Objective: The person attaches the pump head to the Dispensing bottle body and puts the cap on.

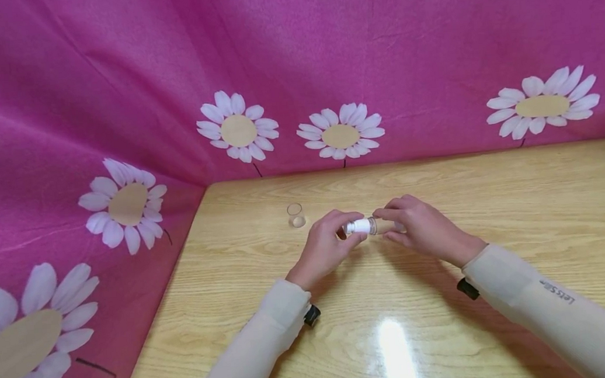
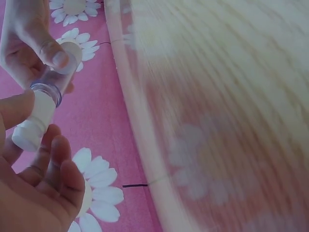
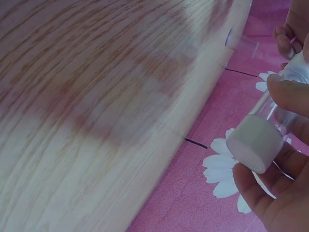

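Note:
Both hands hold a small clear bottle [image 1: 384,226] lying sideways above the table, its white top [image 1: 359,226] pointing left. My left hand [image 1: 324,246] pinches that white top between thumb and fingers. Around the clear body curl the thumb and fingers of my right hand [image 1: 423,227]. In the right wrist view the bottle's white bottom end [image 3: 255,144] shows beside the fingers. The left wrist view shows a clear ring-like neck [image 2: 47,91] between the two hands. Behind the left hand, a clear cap or small cup [image 1: 296,217] stands on the table.
The wooden table [image 1: 265,262] carries a bright light reflection near its front. A pink cloth [image 1: 282,50] with white flowers hangs along the back and left edges. Dark wrist straps show at both sleeves.

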`<state>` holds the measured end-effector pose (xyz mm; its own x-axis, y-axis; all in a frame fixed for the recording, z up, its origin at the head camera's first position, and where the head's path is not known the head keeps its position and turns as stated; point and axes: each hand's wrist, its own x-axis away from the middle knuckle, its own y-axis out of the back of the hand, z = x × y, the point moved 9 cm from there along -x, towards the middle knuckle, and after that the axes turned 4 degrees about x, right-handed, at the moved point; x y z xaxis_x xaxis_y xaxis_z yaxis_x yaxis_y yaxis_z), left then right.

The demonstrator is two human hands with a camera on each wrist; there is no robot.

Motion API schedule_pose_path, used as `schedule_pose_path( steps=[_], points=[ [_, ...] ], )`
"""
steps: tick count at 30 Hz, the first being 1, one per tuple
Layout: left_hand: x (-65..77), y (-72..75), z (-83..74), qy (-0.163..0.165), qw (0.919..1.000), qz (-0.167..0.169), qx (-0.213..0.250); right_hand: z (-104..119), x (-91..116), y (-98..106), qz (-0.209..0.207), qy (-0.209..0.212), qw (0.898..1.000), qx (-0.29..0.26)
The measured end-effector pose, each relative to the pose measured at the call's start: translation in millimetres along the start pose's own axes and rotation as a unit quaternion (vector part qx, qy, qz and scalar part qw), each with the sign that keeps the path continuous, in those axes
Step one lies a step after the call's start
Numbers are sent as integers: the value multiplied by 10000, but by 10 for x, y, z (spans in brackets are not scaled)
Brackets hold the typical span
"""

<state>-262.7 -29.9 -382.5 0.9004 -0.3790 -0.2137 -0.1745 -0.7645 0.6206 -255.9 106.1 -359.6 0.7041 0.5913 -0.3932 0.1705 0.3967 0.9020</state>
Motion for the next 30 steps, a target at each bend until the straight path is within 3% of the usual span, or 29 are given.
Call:
schedule_pose_path(
  steps=[6, 14, 19, 30],
  points=[
    [13, -31, 22, 138, 9995, 215, 180, -7, 9, 3, -10, -22, 10000, 31],
    [-3, 2, 91, 758, 9961, -108, 445, -15, 1, 18, -131, -63, 9997, 205],
    [-8, -14, 124, 1011, 9928, -118, 626, 6, 9, 43, -185, -30, 9996, 212],
    [-24, -63, 98, 894, 9946, 53, 517, 1, 48, 74, -209, -56, 9996, 175]
  ],
)
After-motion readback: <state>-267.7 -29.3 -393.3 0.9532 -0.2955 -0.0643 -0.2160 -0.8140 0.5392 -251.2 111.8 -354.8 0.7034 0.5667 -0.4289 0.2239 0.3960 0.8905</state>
